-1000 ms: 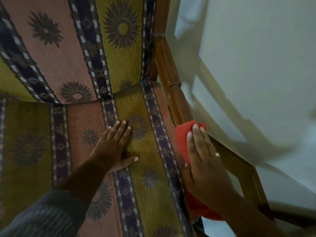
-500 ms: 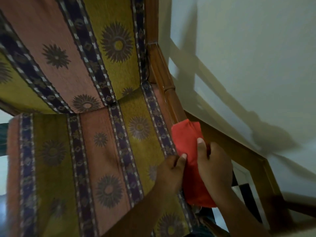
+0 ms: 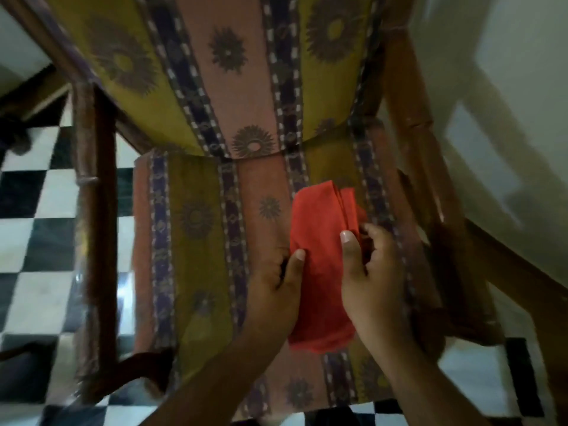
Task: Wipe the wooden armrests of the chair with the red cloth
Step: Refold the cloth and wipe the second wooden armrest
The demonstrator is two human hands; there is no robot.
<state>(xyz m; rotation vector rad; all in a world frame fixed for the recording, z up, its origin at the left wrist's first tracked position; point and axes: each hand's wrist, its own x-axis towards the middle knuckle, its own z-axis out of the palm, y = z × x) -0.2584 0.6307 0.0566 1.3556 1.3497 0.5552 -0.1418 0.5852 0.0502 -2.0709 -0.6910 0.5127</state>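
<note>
The folded red cloth (image 3: 322, 256) is held over the striped seat cushion (image 3: 196, 247) of the chair, away from both armrests. My left hand (image 3: 276, 290) pinches its left edge with the thumb on top. My right hand (image 3: 372, 278) grips its right edge, thumb on top and fingers curled underneath. The right wooden armrest (image 3: 412, 124) runs along the wall side, just right of my right hand. The left wooden armrest (image 3: 92, 210) stands far to the left, with nothing touching it.
A pale wall (image 3: 507, 103) stands close along the chair's right side. Black and white checkered floor tiles (image 3: 30, 226) show to the left of the chair and below its front edge. The patterned backrest (image 3: 233, 72) rises at the top.
My right hand lifted the cloth off the right armrest and brought it over the seat. My left hand left the cushion and took hold of the cloth's left edge. The view swung left.
</note>
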